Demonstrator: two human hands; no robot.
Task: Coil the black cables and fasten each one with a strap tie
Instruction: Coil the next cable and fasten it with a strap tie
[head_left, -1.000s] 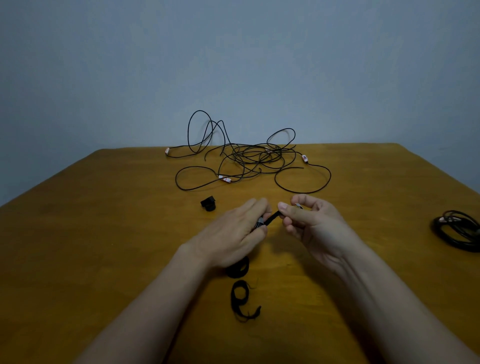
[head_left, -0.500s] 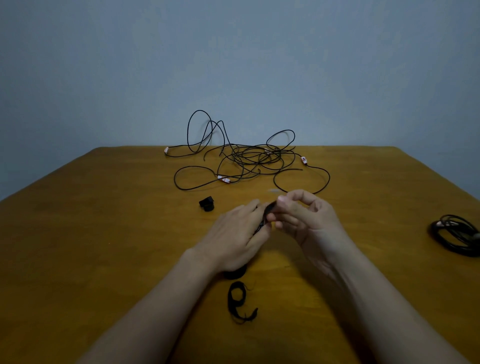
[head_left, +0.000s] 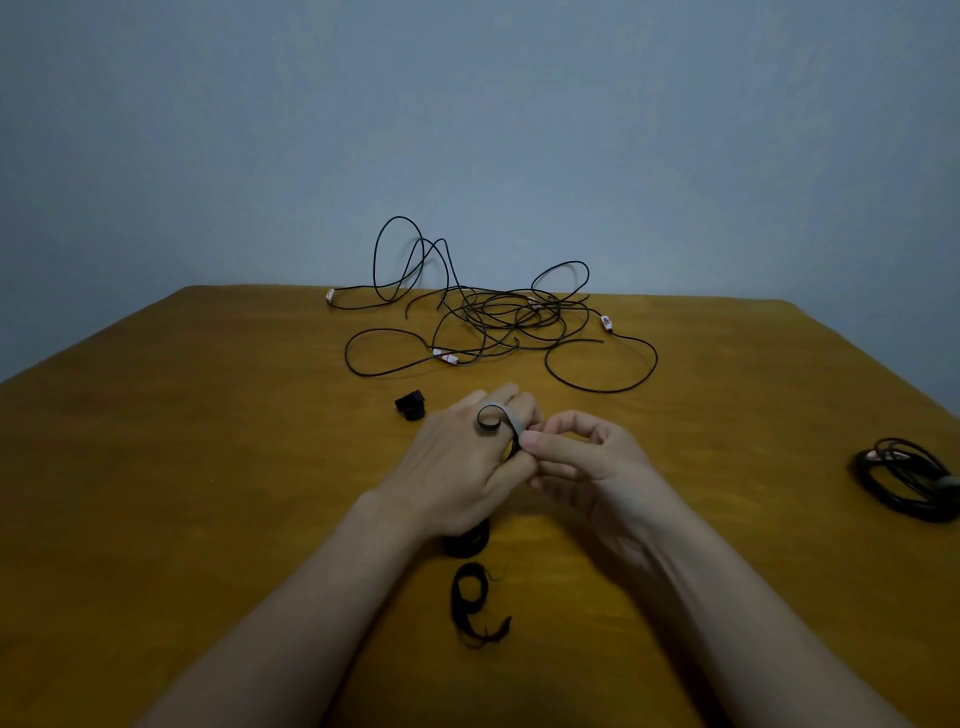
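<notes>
Matt wooden table (head_left: 208, 467); thin black cables (head_left: 498, 317), smooth-jacketed; fuzzy, frayed cloth strap (head_left: 470, 603)

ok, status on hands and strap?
Left hand and right hand both pinching strap tie, end curled. Cable tangle uncoiled beyond. Loose strap by left forearm, not obstructing.

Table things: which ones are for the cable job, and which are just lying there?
For the job: strap, held by the left hand and right hand; tangled cables.
Lying about: coiled cable at the right; small black lump; curled black strip; dark roll by the left wrist.
</notes>
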